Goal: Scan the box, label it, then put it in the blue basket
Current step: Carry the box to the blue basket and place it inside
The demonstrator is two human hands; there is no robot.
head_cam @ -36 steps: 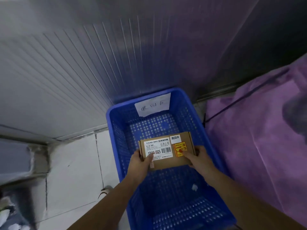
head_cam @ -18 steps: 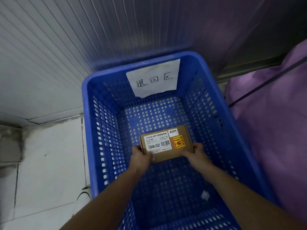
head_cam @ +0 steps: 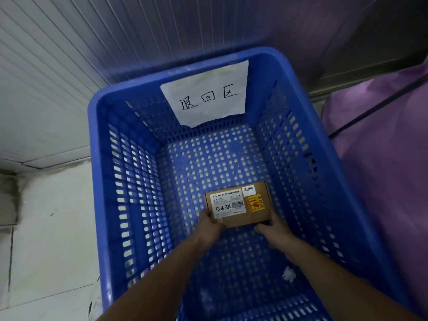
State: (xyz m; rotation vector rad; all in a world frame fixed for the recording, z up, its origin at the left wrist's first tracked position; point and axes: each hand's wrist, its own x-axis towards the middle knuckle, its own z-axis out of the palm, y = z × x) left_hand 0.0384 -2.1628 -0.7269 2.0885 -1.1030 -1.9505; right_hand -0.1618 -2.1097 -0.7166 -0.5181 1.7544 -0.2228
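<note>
Fingers of the left hand (head_cam: 209, 224) and right hand (head_cam: 274, 229) are gripping the box (head_cam: 238, 205) by its near corners, low inside the blue basket (head_cam: 97, 158). Box lies ahead of both hands, long axis crosswise, each equally near; release appears next.

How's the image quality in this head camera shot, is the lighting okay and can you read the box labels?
Head view: dim, bluish light; wide-angle bending bows the blue perforated plastic basket; the brown cardboard box is sharp enough to read "12V4A-5525", smaller print blurs; the white handwritten paper sign is legible.
</note>
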